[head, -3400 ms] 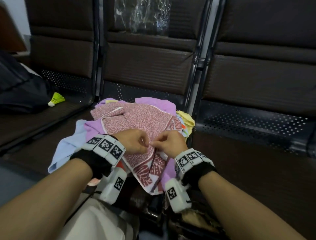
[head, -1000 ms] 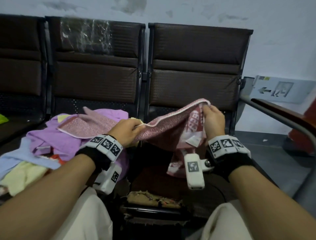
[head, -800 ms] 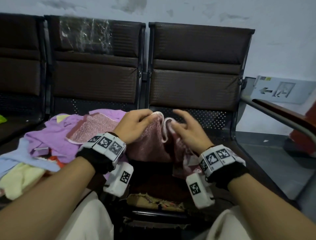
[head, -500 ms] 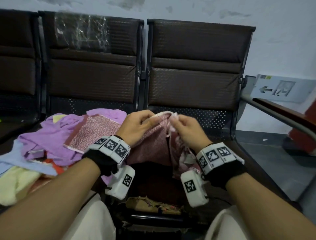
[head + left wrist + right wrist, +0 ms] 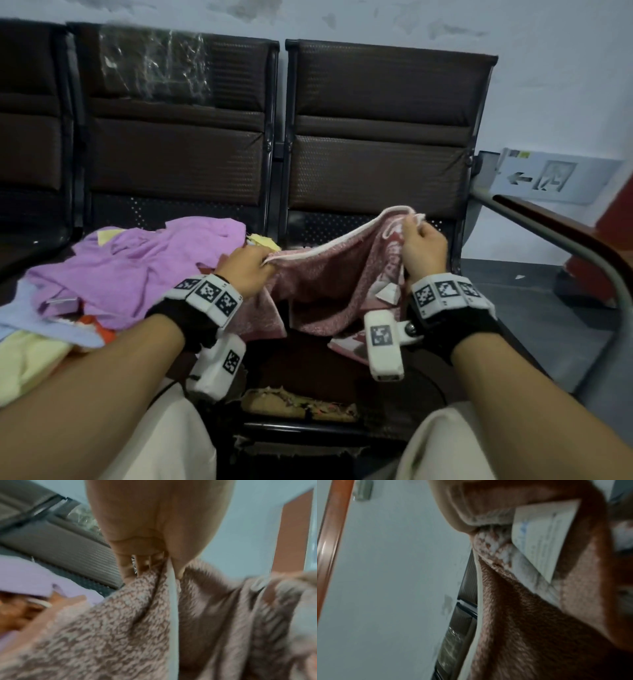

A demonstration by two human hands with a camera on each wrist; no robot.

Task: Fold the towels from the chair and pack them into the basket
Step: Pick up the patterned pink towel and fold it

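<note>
I judge I'm mid-fold: my left hand (image 5: 247, 270) and right hand (image 5: 422, 251) each pinch the white hem of the red patterned towel (image 5: 329, 284), held above the right-hand chair seat (image 5: 342, 363); next, match corners and lay it flat.

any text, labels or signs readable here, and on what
No words can be read anywhere.
Wall sign: only a left-pointing arrow and a running-figure pictogram, no legible words.
White care tag on the red patterned towel: printed lines, too blurred to read.
Wrist bands: square black-and-white marker codes, no letters.
</note>
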